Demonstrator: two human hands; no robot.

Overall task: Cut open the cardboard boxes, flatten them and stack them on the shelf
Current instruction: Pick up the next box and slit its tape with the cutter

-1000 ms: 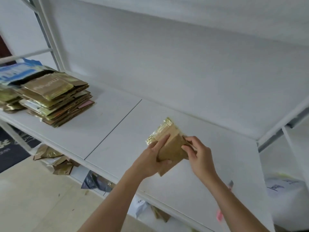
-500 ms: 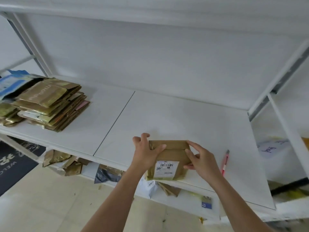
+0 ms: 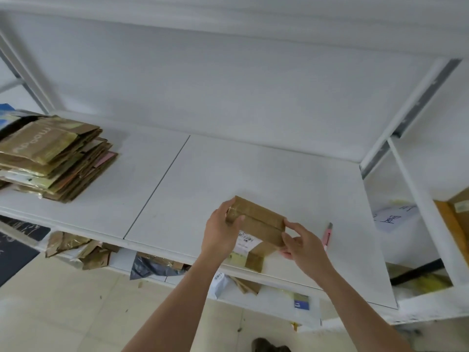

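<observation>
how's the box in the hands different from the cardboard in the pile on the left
The box is still whole and taped shut; the pile is flattened pieces.
The box is held by the left hand and right hand near the shelf's front edge; the pile lies untouched at the left.
Both are brown cardboard.

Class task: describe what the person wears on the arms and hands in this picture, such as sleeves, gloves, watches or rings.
Nothing worn shows. The left hand and right hand are bare, without gloves, and no rings can be made out on the fingers. Both forearms are uncovered to the picture's bottom edge: no sleeve, watch or bracelet.
</observation>
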